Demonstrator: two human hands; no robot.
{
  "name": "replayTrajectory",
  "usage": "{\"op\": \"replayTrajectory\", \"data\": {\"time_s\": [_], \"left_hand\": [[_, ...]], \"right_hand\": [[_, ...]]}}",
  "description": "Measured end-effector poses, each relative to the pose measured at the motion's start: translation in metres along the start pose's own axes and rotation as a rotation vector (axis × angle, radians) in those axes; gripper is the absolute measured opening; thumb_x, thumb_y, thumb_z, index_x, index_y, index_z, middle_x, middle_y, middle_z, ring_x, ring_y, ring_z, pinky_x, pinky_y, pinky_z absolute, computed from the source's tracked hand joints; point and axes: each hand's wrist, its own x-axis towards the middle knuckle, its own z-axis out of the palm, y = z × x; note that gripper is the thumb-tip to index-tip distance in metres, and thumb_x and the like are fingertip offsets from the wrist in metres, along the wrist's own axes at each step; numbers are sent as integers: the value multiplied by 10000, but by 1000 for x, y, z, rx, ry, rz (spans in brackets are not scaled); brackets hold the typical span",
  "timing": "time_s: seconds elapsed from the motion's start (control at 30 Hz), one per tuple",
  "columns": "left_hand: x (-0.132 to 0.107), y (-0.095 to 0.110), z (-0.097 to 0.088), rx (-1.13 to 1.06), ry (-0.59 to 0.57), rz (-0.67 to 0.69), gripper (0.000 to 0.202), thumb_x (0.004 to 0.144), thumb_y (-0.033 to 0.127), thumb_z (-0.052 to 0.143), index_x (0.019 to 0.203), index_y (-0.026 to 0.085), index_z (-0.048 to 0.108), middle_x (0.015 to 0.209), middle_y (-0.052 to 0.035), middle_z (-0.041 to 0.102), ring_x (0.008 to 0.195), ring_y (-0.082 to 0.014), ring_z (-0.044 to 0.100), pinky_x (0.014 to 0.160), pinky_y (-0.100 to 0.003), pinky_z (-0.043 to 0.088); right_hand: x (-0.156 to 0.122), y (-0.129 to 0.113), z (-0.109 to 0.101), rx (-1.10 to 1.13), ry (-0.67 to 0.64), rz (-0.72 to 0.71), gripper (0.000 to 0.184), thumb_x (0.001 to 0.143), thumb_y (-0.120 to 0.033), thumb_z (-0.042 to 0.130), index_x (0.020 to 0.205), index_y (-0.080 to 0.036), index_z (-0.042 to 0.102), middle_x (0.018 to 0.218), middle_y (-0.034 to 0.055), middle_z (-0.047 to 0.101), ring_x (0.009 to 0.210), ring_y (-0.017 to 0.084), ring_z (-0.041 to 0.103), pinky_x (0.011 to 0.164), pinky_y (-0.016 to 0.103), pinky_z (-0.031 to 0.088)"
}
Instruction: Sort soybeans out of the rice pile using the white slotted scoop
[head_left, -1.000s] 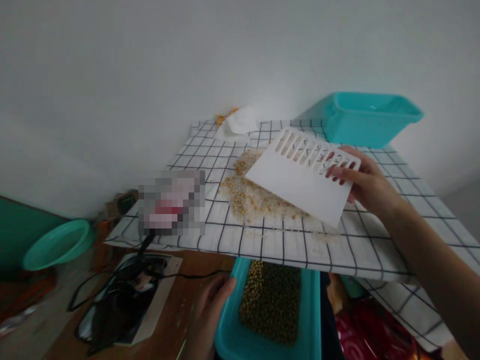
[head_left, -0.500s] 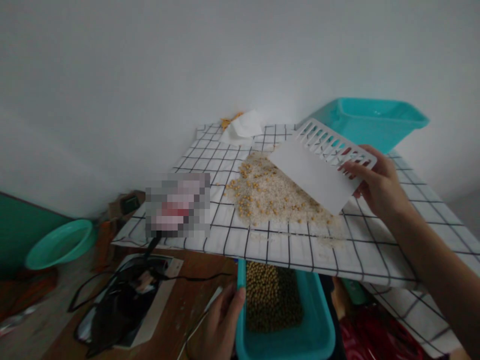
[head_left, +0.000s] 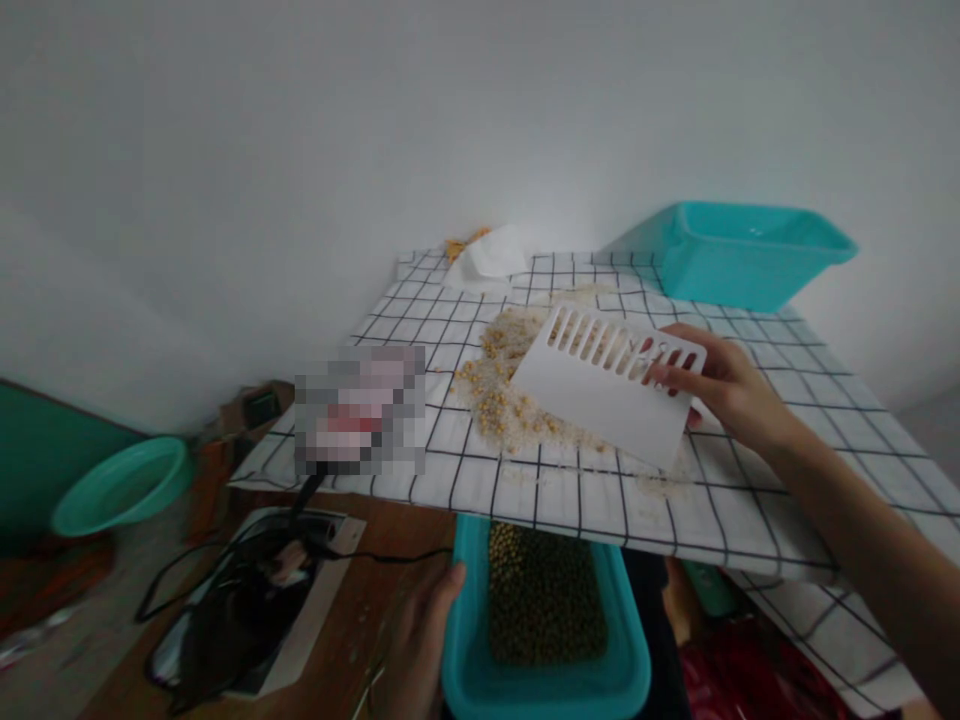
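My right hand grips the right end of a white plastic plate with a row of slots along its upper edge. The plate stands tilted over a flat heap of rice mixed with yellow beans, hiding part of it. Below the table's front edge, my left hand holds the left rim of a turquoise bin. Inside are dark green beans, with some yellow beans at the upper left. The left fingers are partly hidden.
A second turquoise bin stands at the table's back right. White paper lies at the back. A blurred-out object sits front left on the checked tablecloth. Lower left are a black bag and a green basin.
My right hand has brought the plate nearer and slightly left, over the heap. The held bin has shifted a little left with my left hand, and fewer yellow beans show in it.
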Motion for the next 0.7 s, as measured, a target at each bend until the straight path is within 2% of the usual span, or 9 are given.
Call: {"op": "replayTrajectory", "data": {"time_s": [0.1,0.27,0.33,0.53,0.7], "left_hand": [[2,-1,-1,-54,-17,-26,357,752,528,711,908,215,785,1000,-106,819,1117,-378,702,1018,-543,515],[8,0,0,-183,-159,-7,303,793,523,686,884,251,786,950,-95,827,1084,-360,727,999,-518,551],[9,1,0,-180,-181,-6,292,794,524,686,869,261,785,936,-99,830,1073,-363,733,987,-512,562],[11,3,-1,-171,-129,-79,280,779,517,685,858,265,780,887,-98,833,1044,-395,745,931,-551,591],[11,13,1,-229,-143,-150,195,736,477,700,729,287,741,877,-123,831,1082,-420,733,912,-563,603]], "right_hand": [[-1,0,1,8,-23,-10,210,820,-339,784,983,-244,692,696,-25,634,431,87,522,297,171,396],[-2,0,1,3,-33,-4,224,807,-340,801,973,-235,694,700,-23,633,431,81,527,297,159,391],[-2,0,0,9,-34,-5,240,805,-347,806,986,-235,696,705,-24,633,429,80,527,298,160,394],[-2,3,-4,27,-58,-26,216,815,-353,802,973,-241,707,708,-29,632,448,82,531,302,160,385],[-2,3,-7,12,-52,-24,208,809,-361,805,951,-234,721,713,-21,639,458,89,532,304,170,378]]}}
